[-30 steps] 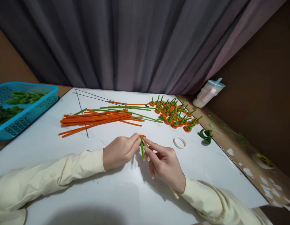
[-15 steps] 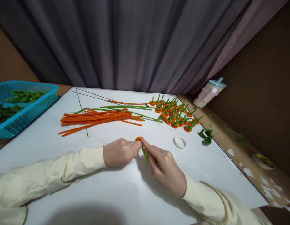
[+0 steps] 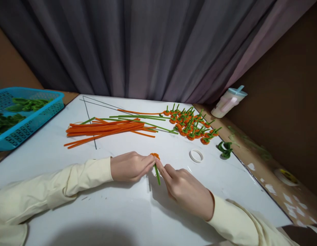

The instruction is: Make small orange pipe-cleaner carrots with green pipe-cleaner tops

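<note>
Between my two hands is a small orange pipe-cleaner flower (image 3: 155, 155) with a green stem (image 3: 157, 175) pointing down toward me. My left hand (image 3: 133, 166) pinches it from the left, just under the orange head. From the other side, my right hand (image 3: 185, 189) presses thumb and forefinger close against the same spot; its thumb is mostly hidden. Beyond my hands lies a bundle of orange pipe cleaners (image 3: 109, 128), with several green pipe cleaners (image 3: 140, 117) behind. Many finished-looking orange flowers with green stems (image 3: 191, 135) stand head-down at the back right.
A white tape ring (image 3: 196, 156) and a curled dark green piece (image 3: 225, 150) lie to the right. At the left is a blue basket (image 3: 32, 123) of green leaves. A lidded tumbler (image 3: 228, 101) stands at the back right. Paper scraps (image 3: 270, 189) lie beyond the white table's (image 3: 117, 215) right edge.
My right hand has shifted slightly right and down, its fingers moving around the base of the flower. The flower has turned a little, its stem hanging more steeply. My left hand keeps its pinch.
</note>
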The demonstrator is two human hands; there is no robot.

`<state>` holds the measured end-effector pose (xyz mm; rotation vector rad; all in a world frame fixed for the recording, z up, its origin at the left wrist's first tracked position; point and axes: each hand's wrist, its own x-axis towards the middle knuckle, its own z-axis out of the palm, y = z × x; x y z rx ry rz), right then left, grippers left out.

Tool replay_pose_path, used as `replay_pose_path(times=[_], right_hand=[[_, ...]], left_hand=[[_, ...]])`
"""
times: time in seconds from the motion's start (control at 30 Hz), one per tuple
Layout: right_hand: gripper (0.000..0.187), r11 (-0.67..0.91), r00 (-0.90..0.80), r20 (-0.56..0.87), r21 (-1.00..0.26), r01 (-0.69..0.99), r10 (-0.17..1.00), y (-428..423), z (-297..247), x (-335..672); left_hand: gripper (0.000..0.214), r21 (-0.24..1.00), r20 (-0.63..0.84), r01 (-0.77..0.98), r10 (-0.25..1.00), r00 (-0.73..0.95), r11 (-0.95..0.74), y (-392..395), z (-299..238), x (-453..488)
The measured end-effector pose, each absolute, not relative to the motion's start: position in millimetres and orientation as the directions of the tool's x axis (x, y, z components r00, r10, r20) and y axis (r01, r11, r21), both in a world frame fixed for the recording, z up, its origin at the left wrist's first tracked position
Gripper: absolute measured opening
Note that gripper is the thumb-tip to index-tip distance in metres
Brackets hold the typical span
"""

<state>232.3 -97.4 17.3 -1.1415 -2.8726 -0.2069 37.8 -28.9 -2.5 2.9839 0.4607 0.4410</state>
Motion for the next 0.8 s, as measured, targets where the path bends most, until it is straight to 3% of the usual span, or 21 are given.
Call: replay_pose_path(times=[0.1, 0.27, 0.4, 0.5, 0.7, 0.8], right_hand=[[0.058, 0.727, -0.723, 0.094, 0.001, 0.687, 0.684, -94.3, 16.0, 236.3], [0.041, 0.644, -0.592, 0.259, -0.381, 0.664, 0.763, -91.2, 11.3, 240.2], [0.034, 0.634, -0.536, 0.338, -0.437, 0.639, 0.774, -93.7, 8.5, 240.7], [0.036, 0.640, -0.564, 0.304, -0.354, 0.682, 0.768, -95.9, 7.7, 241.1], [0.039, 0.732, -0.736, 0.159, 0.091, 0.675, 0.659, -99.9, 20.2, 238.3], [0.035, 0.748, -0.782, 0.080, 0.249, 0.616, 0.618, -103.6, 27.3, 234.9]], left_hand=[[0.020, 0.134, 0.253, 0.285, 0.311, 0.916, -0.949, -29.0, -4.2, 37.5], [0.018, 0.080, 0.297, 0.271, 0.282, 0.912, -0.959, -30.7, -2.6, 38.6], [0.017, 0.084, 0.302, 0.277, 0.290, 0.908, -0.957, -32.0, 1.7, 40.0], [0.016, 0.055, 0.280, 0.283, 0.287, 0.916, -0.958, -32.2, 2.0, 40.7], [0.015, -0.037, 0.268, 0.238, 0.220, 0.938, -0.970, -31.4, -2.8, 40.6], [0.014, -0.049, 0.228, 0.220, 0.204, 0.952, -0.974, -31.4, -1.6, 40.1]])
